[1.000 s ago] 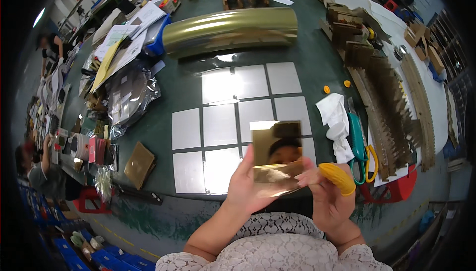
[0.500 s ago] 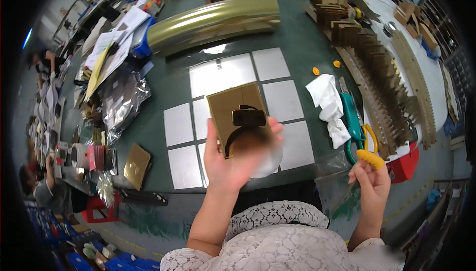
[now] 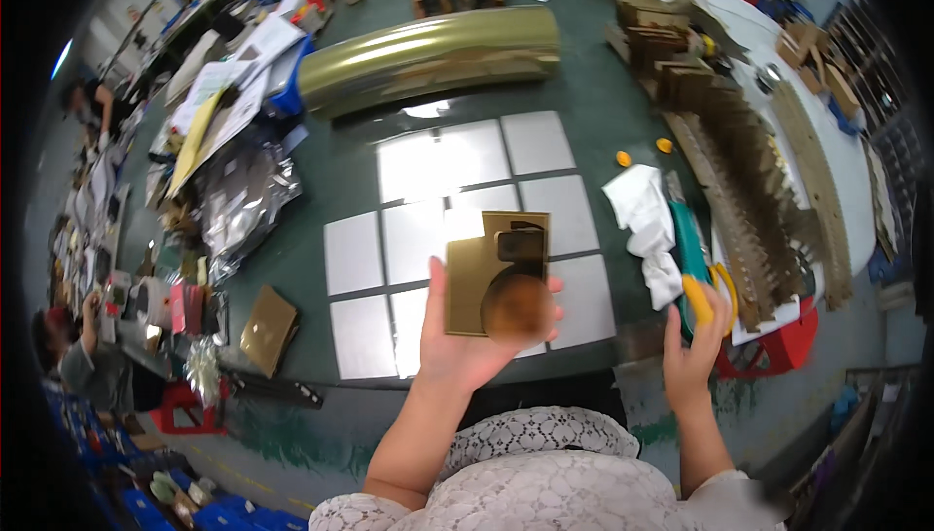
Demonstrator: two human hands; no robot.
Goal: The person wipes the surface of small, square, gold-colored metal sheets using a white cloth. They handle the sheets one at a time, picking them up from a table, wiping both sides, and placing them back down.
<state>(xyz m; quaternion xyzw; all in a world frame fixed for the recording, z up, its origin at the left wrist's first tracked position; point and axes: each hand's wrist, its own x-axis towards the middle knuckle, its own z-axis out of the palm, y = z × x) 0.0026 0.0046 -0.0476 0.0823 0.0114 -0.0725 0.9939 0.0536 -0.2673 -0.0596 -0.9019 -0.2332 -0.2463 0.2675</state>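
My left hand (image 3: 464, 351) holds a gold mirror-like sheet (image 3: 467, 278) from below, its thumb along the left edge and its fingertips showing past the right edge. Dark shapes reflect in the sheet's surface. Under it, several silvery-white square plates (image 3: 365, 254) lie in a grid. Off to the right, my right hand (image 3: 696, 356) has its fingers apart, one wearing a yellow finger cot (image 3: 697, 300). It is nearest the green-handled scissors (image 3: 691, 239) and the lower end of a crumpled white cloth (image 3: 642, 220). Whether the fingers touch either cannot be made out.
A large gold film roll (image 3: 428, 56) lies across the green table (image 3: 574, 84). Brown notched strips (image 3: 730, 191) line the right side. Clear plastic bags (image 3: 243, 205) and papers crowd the left, above a gold packet (image 3: 268, 330). Two orange caps (image 3: 624, 159) lie near the cloth.
The gold sheet, tilted before, now sits straighter, lower and further right in my left hand. My right hand has moved left and upward toward the cloth and scissors, its fingers spreading.
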